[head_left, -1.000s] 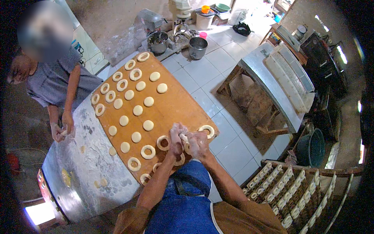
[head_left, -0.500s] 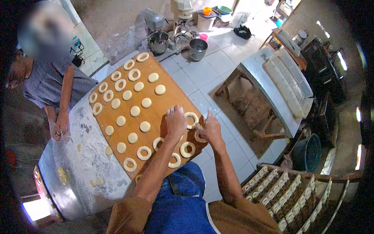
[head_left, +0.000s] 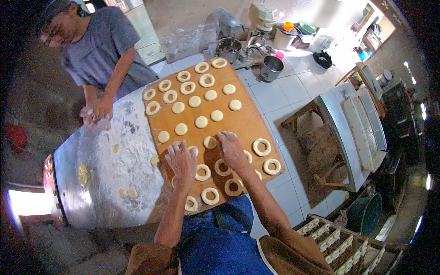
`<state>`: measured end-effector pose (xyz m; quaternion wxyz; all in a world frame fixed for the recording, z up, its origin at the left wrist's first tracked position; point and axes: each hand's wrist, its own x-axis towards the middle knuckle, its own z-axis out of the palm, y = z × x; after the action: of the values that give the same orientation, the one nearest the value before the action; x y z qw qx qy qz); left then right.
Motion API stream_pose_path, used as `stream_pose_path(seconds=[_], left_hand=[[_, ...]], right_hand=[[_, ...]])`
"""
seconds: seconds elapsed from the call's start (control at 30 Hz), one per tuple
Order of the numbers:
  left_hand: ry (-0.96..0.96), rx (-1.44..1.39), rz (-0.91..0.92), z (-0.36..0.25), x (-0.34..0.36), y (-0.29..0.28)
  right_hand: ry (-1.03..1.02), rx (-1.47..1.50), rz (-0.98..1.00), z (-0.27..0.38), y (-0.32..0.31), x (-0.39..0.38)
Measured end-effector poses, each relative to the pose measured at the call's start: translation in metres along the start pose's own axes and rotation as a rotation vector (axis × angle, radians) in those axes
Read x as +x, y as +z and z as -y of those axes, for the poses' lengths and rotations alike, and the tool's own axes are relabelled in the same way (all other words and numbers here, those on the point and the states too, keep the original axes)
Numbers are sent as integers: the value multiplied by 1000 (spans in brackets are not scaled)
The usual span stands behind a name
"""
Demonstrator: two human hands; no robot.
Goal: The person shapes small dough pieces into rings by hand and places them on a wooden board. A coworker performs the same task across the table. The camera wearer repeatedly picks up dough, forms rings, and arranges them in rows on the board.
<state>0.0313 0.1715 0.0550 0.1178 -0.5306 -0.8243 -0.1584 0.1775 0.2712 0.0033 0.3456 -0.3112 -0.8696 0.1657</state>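
Observation:
My left hand (head_left: pixel 180 161) is over the left part of a wooden board (head_left: pixel 247 126), fingers stretched and apart. A pale dough disc (head_left: pixel 194 151) is partly hidden beside its thumb side. My right hand (head_left: pixel 233 152) is held low over the board with fingers bent and bunched. Its fingertips are at the edge of another dough disc (head_left: pixel 210 142); what is beneath them is hidden. Dough rings lie around my wrists, one of them (head_left: pixel 203 173) between my forearms. Two more rings, including this one (head_left: pixel 261 147), rest by the board's right edge. Several discs and rings cover the far half.
A floury metal table (head_left: pixel 105 178) adjoins the board's left side, with dough scraps on it. Across it stands a person, whose hands (head_left: pixel 97 114) are together over the table. At right are a metal-topped stand (head_left: pixel 337 119), a dark tub (head_left: pixel 365 213) and a rack of dough rings (head_left: pixel 339 247).
The view has swung left. Both my hands have moved leftward over the board, away from the dough ring, which now lies on the board. My left fingers have spread; my right fingers have bunched.

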Motion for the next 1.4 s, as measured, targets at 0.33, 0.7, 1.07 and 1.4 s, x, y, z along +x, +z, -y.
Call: stream_pose_path(seconds=[0.33, 0.7, 1.07, 1.4], left_hand=[[-341, -961, 221, 90, -43, -35], [-524, -217, -280, 385, -168, 14], [-527, -973, -221, 332, -130, -45], [-581, -1186, -8, 308, -109, -68]], right_hand=[[399, 55, 359, 40, 25, 26], [-153, 328, 344, 254, 252, 72], [356, 711, 375, 295, 235, 42], [388, 804, 260, 337, 179, 41]])
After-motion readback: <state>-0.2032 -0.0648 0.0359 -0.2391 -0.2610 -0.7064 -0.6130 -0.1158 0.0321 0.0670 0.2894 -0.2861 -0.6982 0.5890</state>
